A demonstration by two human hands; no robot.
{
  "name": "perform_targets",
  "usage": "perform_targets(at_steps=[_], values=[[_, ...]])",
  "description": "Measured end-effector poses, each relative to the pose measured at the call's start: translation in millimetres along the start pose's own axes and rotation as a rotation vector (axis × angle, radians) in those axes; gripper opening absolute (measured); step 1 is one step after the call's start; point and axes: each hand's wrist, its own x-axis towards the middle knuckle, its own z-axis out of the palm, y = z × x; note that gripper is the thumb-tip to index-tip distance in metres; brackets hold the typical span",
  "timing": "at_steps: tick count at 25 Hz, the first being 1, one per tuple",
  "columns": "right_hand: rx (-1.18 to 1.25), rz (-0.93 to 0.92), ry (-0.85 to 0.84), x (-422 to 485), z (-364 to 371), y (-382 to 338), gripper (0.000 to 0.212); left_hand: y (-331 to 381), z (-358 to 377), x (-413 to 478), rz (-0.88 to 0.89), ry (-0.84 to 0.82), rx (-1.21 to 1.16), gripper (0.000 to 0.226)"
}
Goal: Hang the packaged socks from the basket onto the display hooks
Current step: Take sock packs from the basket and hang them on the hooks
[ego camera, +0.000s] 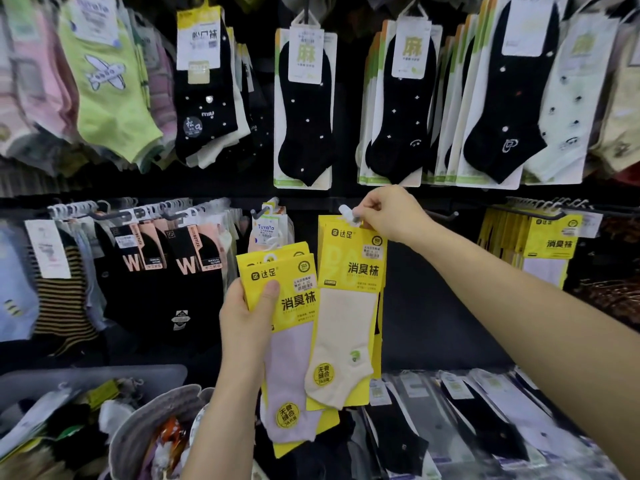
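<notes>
Right hand pinches the white hanger tab of the cream sock pack, raised to the lower hook row. Fingers hide whether the tab is already on a peg. Left hand grips the spare yellow packs, lilac sock in front, just beside the cream one. Basket sits lower left with stock inside. Judged step: hooking one pack. Next move needs the tab hole lined up on the peg tip, slid back, then released.

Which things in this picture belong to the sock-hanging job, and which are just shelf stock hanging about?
In the job: right hand, pinching the cream sock pack; left hand, gripping the lilac sock packs; basket.
Just there: black dotted socks; green aeroplane sock; striped socks.
</notes>
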Motion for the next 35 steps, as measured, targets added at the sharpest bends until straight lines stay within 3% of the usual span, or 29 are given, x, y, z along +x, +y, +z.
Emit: perform_targets(at_steps=[4,9,13,18,22,25,28,31,35], values=[[0.02,0.016,0.055,-4,4,5,0.016,3,-5,4,0.078,0.099,0.074,0.012],[0.14,-0.055,0.312,-26,4,16,0.012,10,-16,5,0.129,0.201,0.16,0.012],[-0.075,-0.121,0.131,-52,19,22,0.014,14,-8,1,0.14,0.149,0.146,0.013],[0.109,-0.154,0.007,-73,32,9,0.021,12,14,-13,0.037,-0.012,-0.003,0.008],[0.213,-0.158,0.183,-80,22,-1,0.017,12,24,-20,0.061,-0.088,-0.024,0.013],[0.107,-0.246,0.079,-83,14,-7,0.009,14,33,-26,0.101,-0.138,0.03,0.018],[0.09,-0.207,0.011,-82,14,-6,0.01,13,40,-32,0.133,-0.134,0.076,0.021],[0.203,-0.1,0.02,-74,10,0,0.02,9,41,-31,0.105,-0.102,0.049,0.014],[0.307,0.018,0.09,-57,-1,6,0.017,2,31,-22,0.068,-0.012,0.032,0.012]])
